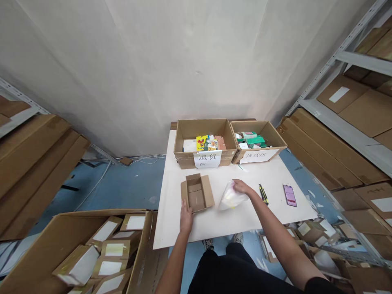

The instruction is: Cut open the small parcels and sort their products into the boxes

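A small cardboard box (196,196) stands on the white table with its flaps up and nothing visible inside. My left hand (186,216) grips the box at its near left edge, thumb against the near side. To the right, a whitish plastic bag (230,197) hangs from my right hand (240,186), whose fingers are closed on its top. The bag is slightly blurred, and what it contains cannot be made out. A yellow and black utility knife (263,194) lies on the table just right of my right forearm.
Two labelled cartons, the left (191,160) and the right (260,155), hold packages at the table's back. A phone (289,195) lies on the right. A large carton (150,237) of parcels stands at the lower left. Shelves (324,118) with boxes flank the table (171,228).
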Tool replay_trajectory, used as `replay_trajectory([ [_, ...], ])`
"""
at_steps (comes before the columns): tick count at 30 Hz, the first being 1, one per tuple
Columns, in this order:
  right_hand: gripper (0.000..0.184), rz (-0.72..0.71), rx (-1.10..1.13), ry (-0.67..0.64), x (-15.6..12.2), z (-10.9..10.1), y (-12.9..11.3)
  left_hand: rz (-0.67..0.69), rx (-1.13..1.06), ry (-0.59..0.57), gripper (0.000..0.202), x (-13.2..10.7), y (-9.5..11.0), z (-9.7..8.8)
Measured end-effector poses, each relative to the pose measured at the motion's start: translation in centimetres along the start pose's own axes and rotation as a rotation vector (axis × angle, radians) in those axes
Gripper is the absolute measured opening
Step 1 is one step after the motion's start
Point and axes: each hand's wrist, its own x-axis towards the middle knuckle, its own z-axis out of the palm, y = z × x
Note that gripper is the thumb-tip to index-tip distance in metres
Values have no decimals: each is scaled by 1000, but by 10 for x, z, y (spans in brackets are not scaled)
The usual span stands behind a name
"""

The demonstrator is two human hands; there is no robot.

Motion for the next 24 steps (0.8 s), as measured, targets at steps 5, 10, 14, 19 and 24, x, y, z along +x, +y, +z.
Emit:
replay_trajectory([
  [5, 76, 129, -377, 176, 14, 52, 1, -40, 122, -13, 19, -6, -30, -28],
  [10, 77, 252, -349, 320, 2, 105, 22, -7, 180, 32, 37, -22, -10, -36],
  [14, 78, 273, -311, 219, -13, 134, 46, -32, 97, 99, 50, -33, 25, -26],
  [19, 91, 239, -302, -140, -17, 170, 71, 176, -14, -43, 46, -33, 83, 5],
  [24, 82, 220, -194, -57, -12, 189, 88, 371, -29, -392, 45, -4, 133, 50],
])
